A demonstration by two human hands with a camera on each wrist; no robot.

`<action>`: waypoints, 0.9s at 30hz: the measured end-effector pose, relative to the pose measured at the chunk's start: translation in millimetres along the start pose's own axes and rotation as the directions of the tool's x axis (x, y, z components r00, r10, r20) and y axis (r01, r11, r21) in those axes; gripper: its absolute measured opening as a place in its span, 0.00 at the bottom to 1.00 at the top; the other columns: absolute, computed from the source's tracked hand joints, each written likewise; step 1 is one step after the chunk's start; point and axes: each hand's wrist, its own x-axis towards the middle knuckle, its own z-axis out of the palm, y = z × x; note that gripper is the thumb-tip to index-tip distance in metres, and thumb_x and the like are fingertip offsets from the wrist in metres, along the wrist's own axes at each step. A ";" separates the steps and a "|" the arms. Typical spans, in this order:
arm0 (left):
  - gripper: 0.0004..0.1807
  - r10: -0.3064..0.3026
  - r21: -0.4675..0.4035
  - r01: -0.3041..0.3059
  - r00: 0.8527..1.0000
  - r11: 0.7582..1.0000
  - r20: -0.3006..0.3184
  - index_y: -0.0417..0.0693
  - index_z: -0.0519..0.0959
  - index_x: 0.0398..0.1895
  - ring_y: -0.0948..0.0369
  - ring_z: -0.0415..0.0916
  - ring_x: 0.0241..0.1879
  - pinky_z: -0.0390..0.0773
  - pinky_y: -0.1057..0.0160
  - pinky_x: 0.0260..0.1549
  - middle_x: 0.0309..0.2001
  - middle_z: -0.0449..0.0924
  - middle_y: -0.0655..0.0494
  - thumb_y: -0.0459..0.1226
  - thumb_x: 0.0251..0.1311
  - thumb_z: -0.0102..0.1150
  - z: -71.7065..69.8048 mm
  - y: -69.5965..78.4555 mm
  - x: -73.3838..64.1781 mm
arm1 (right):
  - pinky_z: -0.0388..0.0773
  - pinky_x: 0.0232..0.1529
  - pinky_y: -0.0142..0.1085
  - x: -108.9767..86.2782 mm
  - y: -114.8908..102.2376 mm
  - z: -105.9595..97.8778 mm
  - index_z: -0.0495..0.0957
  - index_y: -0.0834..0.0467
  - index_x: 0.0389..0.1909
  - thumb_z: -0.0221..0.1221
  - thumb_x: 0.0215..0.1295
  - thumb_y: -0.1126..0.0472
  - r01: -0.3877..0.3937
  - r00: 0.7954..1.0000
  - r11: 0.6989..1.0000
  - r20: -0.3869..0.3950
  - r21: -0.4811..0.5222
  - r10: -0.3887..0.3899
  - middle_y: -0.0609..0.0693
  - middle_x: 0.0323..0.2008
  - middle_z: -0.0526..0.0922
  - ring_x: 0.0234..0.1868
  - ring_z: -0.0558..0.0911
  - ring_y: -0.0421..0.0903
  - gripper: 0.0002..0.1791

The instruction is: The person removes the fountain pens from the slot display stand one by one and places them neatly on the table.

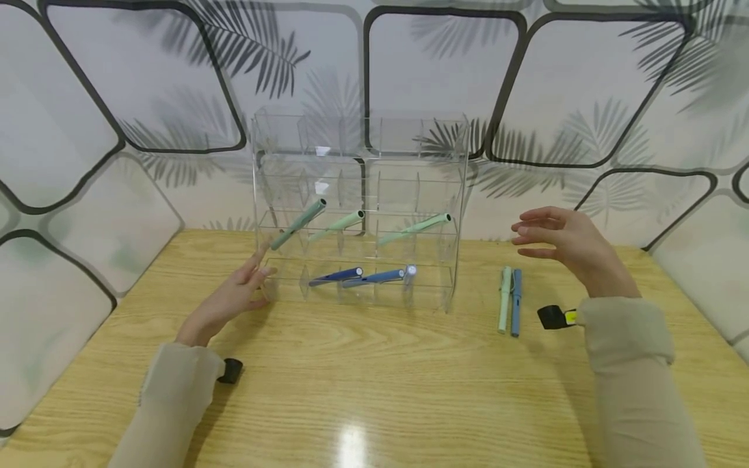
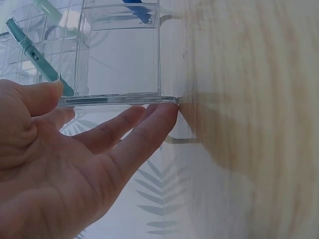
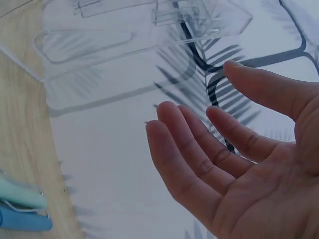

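My left hand [image 1: 228, 302] holds the left side panel of a clear acrylic tiered rack [image 1: 453, 286]. In the left wrist view the thumb lies at the panel's front edge and the fingers [image 2: 149, 132] rest along its outer face. A dark green pen [image 1: 298, 224] leans in the rack close to that thumb. Two light green pens [image 1: 342, 223] [image 1: 418, 227] lean on the same tier. Blue pens [image 1: 374, 278] [image 1: 335, 277] and a pale lavender pen [image 1: 410, 274] occupy the lowest tier. My right hand [image 1: 570, 244] hovers empty right of the rack, fingers apart and slightly bent.
A light green pen [image 1: 505, 299] and a blue pen [image 1: 516, 302] lie side by side on the wooden table [image 1: 351, 370], below my right hand. Patterned panels [image 1: 445, 71] stand behind the rack and at both sides. The rack's upper tiers hold no pens.
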 end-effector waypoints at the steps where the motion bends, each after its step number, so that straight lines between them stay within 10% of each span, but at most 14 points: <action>1: 0.34 0.003 0.002 -0.003 1.000 1.000 0.001 0.62 0.27 0.82 0.30 0.38 0.75 0.64 0.34 0.64 0.77 0.34 0.25 0.41 0.84 0.30 -0.2 0.2 -0.5 | 0.85 0.47 0.33 0.3 -1.7 1.1 0.68 0.63 0.61 0.62 0.73 0.59 0.004 1.000 1.000 0.004 0.016 -0.004 0.40 0.46 0.85 0.46 0.85 0.40 0.22; 27: 0.34 -0.004 -0.022 0.004 1.000 1.000 -0.014 0.66 0.31 0.83 0.32 0.41 0.75 0.66 0.39 0.65 0.77 0.42 0.26 0.42 0.84 0.32 0.0 0.5 -2.6 | 0.86 0.49 0.39 3.8 -45.1 40.6 0.67 0.67 0.68 0.61 0.73 0.65 0.110 0.992 0.993 0.070 -0.038 -0.107 0.53 0.54 0.81 0.48 0.86 0.45 0.27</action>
